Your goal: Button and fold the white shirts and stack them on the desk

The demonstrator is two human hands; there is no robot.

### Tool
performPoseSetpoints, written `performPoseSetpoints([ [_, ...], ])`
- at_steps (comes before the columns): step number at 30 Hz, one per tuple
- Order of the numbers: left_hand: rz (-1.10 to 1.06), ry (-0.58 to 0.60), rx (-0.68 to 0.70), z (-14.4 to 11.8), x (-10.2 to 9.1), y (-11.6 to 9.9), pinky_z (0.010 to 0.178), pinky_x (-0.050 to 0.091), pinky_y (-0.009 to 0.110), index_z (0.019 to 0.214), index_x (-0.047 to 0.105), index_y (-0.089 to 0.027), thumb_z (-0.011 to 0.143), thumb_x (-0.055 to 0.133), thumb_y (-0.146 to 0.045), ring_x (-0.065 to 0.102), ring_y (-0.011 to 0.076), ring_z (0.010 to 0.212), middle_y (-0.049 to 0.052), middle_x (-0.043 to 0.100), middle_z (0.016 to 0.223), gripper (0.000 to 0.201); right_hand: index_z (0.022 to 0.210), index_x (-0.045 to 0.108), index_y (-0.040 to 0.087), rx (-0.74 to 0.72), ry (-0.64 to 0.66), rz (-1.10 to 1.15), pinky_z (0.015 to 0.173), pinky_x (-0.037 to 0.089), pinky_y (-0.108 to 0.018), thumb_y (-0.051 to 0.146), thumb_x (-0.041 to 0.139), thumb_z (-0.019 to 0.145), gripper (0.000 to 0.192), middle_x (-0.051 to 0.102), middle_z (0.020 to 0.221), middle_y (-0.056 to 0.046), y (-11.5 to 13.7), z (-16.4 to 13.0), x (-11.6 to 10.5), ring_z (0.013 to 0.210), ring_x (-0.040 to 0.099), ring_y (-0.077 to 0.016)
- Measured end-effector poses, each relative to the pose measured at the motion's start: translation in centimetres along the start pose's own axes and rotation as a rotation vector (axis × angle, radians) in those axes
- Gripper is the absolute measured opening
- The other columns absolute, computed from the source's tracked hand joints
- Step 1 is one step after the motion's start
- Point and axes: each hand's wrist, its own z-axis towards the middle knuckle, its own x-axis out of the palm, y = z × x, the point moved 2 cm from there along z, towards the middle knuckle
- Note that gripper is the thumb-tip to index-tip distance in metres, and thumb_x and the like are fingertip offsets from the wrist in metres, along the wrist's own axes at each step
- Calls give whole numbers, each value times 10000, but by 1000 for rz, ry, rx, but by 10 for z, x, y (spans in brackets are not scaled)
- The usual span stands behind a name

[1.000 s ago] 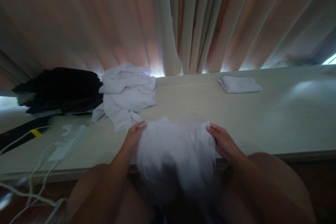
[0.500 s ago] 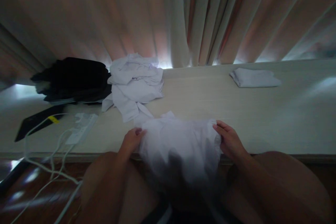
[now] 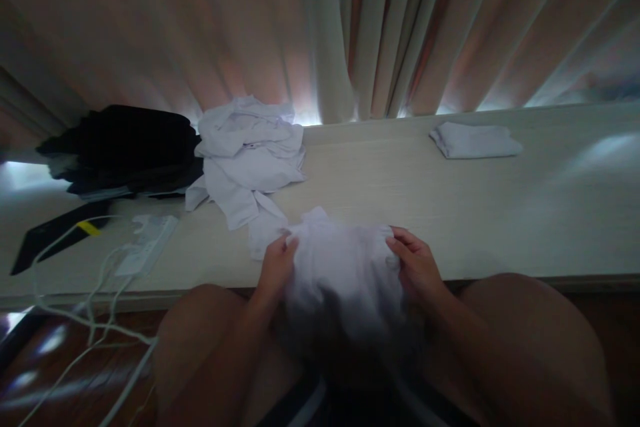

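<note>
Drawn curtains (image 3: 250, 33) hang behind a pale table (image 3: 500, 213). At its near edge, the left hand (image 3: 274, 268) and right hand (image 3: 417, 265) each pinch a side of a white garment (image 3: 345, 267) bunched between them, draping toward the lap. A crumpled white pile (image 3: 250, 160) lies beyond the left hand

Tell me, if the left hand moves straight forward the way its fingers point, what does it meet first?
Probably the loose white clothes pile; the left hand grips the white garment, though depth is unclear.
</note>
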Motion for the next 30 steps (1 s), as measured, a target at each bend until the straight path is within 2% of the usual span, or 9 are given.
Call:
performPoseSetpoints([
  [3,-162,54,-57,-19,23,-16,794,505,328,1015,701,-153,867,561,-420,659,234,918,81,732,962,336,1004,761,252,-30,63,-109,817,538,-335,414,736,796,265,748,1064,-40,-12,-13,24,935,683,-216],
  [6,-387,144,-125,-37,43,-27,745,519,303,1010,698,-159,827,623,-419,664,207,852,87,724,966,327,998,774,251,-25,94,-157,871,546,-364,415,725,804,259,748,1089,-47,-21,-24,43,971,693,-230],
  [9,-640,193,-175,-47,53,-32,722,533,300,922,688,-159,762,700,-412,665,189,794,86,714,944,300,1017,775,253,-34,65,-163,903,549,-376,393,726,803,260,748,1107,-48,-25,-30,49,1002,695,-234],
  [11,-722,209,-177,-48,55,-34,743,547,329,877,687,-163,737,727,-434,673,206,807,93,716,931,308,1025,774,252,-20,38,-167,893,559,-387,391,731,797,271,752,1098,-53,-26,-30,47,987,704,-237],
  [16,-638,240,-128,-48,48,-39,764,557,364,778,691,-174,706,776,-429,687,247,837,94,723,844,278,989,780,245,17,3,-151,890,568,-411,404,762,758,281,753,1100,-62,-30,-27,41,979,711,-252],
  [19,-548,253,-125,-48,44,-41,705,551,337,743,682,-171,709,780,-393,689,225,742,62,710,743,245,1000,779,242,11,6,-163,899,567,-408,396,771,756,289,748,1119,-67,-33,-28,39,1002,707,-255],
  [21,-470,193,-114,-48,41,-42,651,538,310,713,669,-179,727,760,-375,668,195,651,26,684,662,217,1019,778,246,5,37,-192,911,566,-411,395,762,773,289,745,1128,-66,-34,-30,39,1019,705,-258],
  [24,-374,115,-72,-46,39,-45,590,512,285,680,652,-192,753,729,-355,620,162,540,-9,637,561,194,1054,774,269,-50,96,-311,933,560,-416,376,712,829,257,747,1123,-49,-33,-36,39,1026,707,-255],
  [30,-450,151,-148,-47,47,-40,506,520,276,725,636,-181,755,745,-369,638,165,502,-1,661,560,220,1175,726,321,-186,228,-594,927,565,-399,282,610,903,299,729,1163,-2,-30,-44,43,1061,702,-251],
])
